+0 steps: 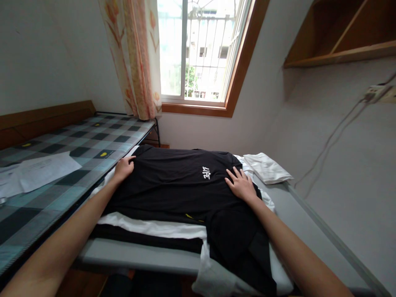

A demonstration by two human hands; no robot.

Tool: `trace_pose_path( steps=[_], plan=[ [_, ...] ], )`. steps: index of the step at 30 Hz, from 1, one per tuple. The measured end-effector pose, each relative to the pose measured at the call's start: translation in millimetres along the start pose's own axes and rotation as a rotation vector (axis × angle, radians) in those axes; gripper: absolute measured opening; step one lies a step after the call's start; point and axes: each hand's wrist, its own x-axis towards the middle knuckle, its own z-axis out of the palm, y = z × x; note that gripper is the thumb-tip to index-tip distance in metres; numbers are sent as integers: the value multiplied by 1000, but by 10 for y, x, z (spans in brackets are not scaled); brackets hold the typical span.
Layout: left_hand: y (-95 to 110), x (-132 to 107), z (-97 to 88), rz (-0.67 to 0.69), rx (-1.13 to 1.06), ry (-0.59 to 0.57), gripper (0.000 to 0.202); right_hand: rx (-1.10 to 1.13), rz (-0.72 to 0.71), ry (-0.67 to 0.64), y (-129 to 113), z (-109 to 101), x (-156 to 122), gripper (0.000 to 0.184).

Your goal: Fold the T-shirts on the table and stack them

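Left hand (pixel 124 168): fingers curled at edge of black T-shirt (pixel 173 181); cannot tell whether grip pinches cloth. Right hand (pixel 241 185): grip open, palm down near white print (pixel 204 173). Shirt lies over white garment (pixel 154 228) on grey counter (pixel 312 225). Risk: uneven pull could skew layers; overhanging sleeve (pixel 236 237) could drag.

1 window (pixel 184 51), wood-framed, stood in the far wall (pixel 192 132); daylight entered past bars (pixel 213 45). 1 curtain (pixel 139 57), tulip-patterned, hung at its left. 1 bed (pixel 77 142), checked cover, lined the left wall (pixel 52 53). 1 shelf (pixel 340 57), wooden, was mounted high at right, 1 socket (pixel 375 93) below. 1 table (pixel 306 222), grey, stood beside the right wall (pixel 349 165).
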Motion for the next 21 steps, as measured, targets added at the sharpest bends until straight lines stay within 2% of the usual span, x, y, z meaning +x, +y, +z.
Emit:
trace_pose_path(
  steps=[2, 5, 9, 12, 15, 18, 21],
  plan=[
    [6, 90, -86, -113, -256, -45, 49, 8, 4, 3, 1, 8, 0, 57],
    [-2, 194, -181, -317, -566, -193, 44, 16, 8, 11, 2, 17, -2, 57],
    [-16, 280, -259, -480, -696, -352, 35, 23, 15, 10, 2, 21, -1, 56],
    [-5, 339, -304, -489, -812, -474, 46, 21, 19, -2, 1, 19, 0, 57],
    [24, 402, -336, -385, -965, -461, 56, 21, 20, 0, -2, 15, 0, 56],
    [41, 453, -357, -342, -992, -411, 49, 29, 24, 0, -4, 12, -1, 56],
    [15, 462, -365, -309, -959, -294, 42, 40, 23, 3, -3, 15, -1, 56]
  ],
)
